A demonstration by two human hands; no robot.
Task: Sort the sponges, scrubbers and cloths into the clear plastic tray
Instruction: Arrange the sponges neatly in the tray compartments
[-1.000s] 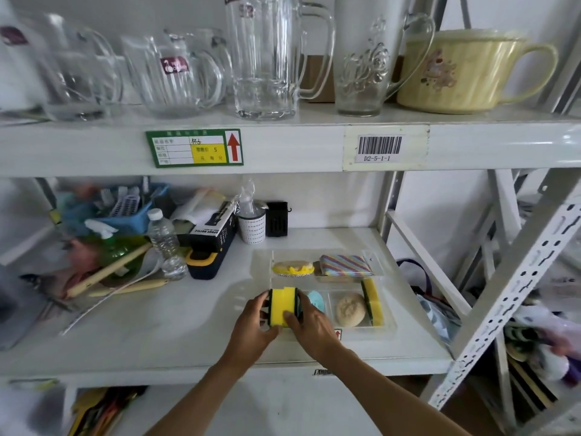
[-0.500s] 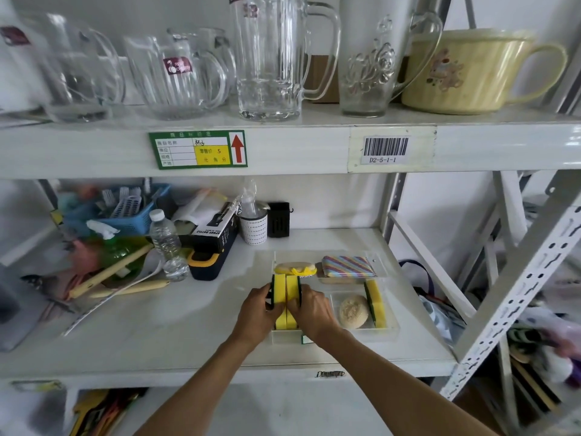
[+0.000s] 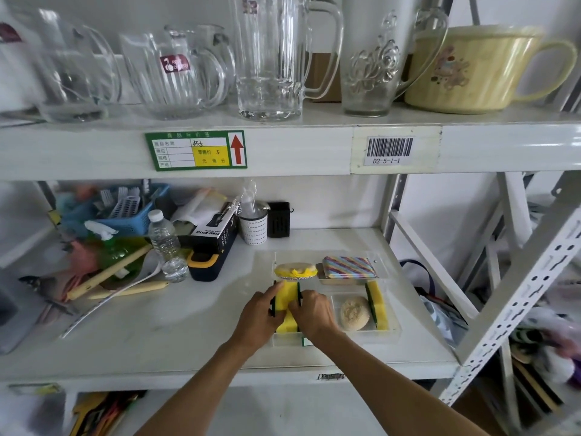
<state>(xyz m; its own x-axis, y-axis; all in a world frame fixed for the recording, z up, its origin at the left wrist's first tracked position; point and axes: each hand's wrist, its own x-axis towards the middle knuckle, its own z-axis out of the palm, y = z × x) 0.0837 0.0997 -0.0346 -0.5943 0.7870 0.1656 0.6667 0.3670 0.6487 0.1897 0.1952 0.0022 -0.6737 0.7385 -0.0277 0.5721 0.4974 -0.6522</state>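
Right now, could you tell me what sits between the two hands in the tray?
In the head view, yellow sponges stand on edge between the left hand and the right hand, both hands pressing them into the tray's front left compartment.

Bright, even, diffuse light — shadows stay faint on the lower shelf [image 3: 157, 325]. Wide-angle bending bows the edges; left and right margins smear — centre stays sharp.

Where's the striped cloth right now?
In the head view, the striped cloth lies in the tray's back right compartment, right of the round yellow scrubber and behind the upright sponge.
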